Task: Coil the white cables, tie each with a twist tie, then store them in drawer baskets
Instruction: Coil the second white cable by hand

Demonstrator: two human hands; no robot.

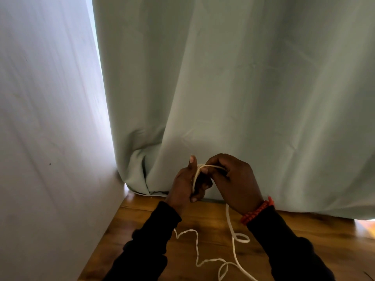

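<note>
Standing beside the person, I took in the white wall (pixel 40 118) on the left, then the pale green curtain (pixel 233 88) that hung down to the back edge of the wooden table (pixel 203 220). In front of the curtain, both hands were raised above the tabletop. The left hand (pixel 185 182) was upright, its fingers extended and held together, with several turns of the white cable (pixel 233 238) wound around them. Just to its right, touching it, the right hand (pixel 233 179) pinched a strand of that cable between thumb and fingers and drew it over the top of the small coil. An orange beaded bracelet (pixel 256 211) sat on the right wrist above a dark sleeve.

From the hands the loose remainder dropped to the table, lay in 2 or 3 slack loops, and ran out of view at the bottom edge. By my judgement the work was early: 1 cable was only partly coiled, with a good deal of slack left to wind. I saw no twist tie, no drawer basket and no other cable, so tying and storing all remained.
</note>
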